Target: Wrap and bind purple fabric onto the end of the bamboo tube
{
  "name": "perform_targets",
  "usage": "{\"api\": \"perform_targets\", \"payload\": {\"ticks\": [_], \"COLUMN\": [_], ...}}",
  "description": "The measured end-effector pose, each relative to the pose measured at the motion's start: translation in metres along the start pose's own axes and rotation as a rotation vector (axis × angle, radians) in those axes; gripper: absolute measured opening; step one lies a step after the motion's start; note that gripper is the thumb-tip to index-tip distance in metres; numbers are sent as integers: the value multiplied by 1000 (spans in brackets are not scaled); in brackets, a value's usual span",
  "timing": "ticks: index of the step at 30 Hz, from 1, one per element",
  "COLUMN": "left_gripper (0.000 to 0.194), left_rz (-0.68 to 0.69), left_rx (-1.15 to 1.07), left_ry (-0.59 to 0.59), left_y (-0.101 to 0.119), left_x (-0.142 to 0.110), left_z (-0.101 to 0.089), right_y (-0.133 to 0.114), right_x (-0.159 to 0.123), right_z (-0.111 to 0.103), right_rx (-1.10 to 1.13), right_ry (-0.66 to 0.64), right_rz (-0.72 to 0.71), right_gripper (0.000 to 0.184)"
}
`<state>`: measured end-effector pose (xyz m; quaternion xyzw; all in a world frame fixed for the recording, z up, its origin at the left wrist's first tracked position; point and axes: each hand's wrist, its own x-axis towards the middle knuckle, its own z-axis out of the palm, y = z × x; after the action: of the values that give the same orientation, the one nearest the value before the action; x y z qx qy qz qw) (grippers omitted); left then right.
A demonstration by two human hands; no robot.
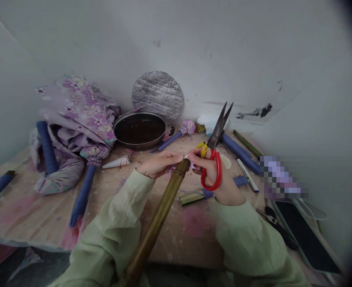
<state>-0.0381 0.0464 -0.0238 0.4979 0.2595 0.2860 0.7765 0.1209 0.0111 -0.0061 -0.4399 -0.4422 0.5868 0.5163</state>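
A bamboo stick (161,211) slants up from the lower edge, its top end between my two hands. My left hand (161,162) is closed at that end, thumb and fingers pinching a small pale piece of cloth (186,157). Opposite it, my right hand (213,173) pinches the same spot. Red-handled scissors (215,139) hang on my right hand's fingers, blades pointing up and slightly apart. A yellow band with dark marks (204,150) shows by these fingers. Behind my right wrist lies a short bamboo piece (190,199) partly wrapped in blue.
A dark pan (140,131) stands at the back before a round silvery pad (158,93). Floral cloth (80,103) and blue-wrapped sticks (85,191) lie left. Rightward are a marker (247,175), more blue-wrapped sticks (238,153) and a phone (306,235).
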Motion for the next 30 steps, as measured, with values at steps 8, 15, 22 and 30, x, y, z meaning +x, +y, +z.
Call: {"api": "perform_targets", "payload": {"ticks": [8, 15, 22, 30], "left_gripper": [39, 34, 24, 31], "left_rz": [3, 39, 12, -141], "left_rx": [-120, -218, -359, -658], "left_ry": [-6, 2, -36, -27], "left_y": [-2, 4, 17, 22], "left_x": [0, -3, -12, -10], "left_z": [-4, -14, -17, -13], "right_y": [8, 20, 45, 58], "right_x": [-3, -24, -57, -77], "right_z": [-10, -54, -67, -61], "right_rx": [194, -716, -1127, -1358], "right_ry": [42, -121, 159, 213], "right_rz": [-20, 90, -302, -391], "right_gripper": [27, 31, 28, 21]}}
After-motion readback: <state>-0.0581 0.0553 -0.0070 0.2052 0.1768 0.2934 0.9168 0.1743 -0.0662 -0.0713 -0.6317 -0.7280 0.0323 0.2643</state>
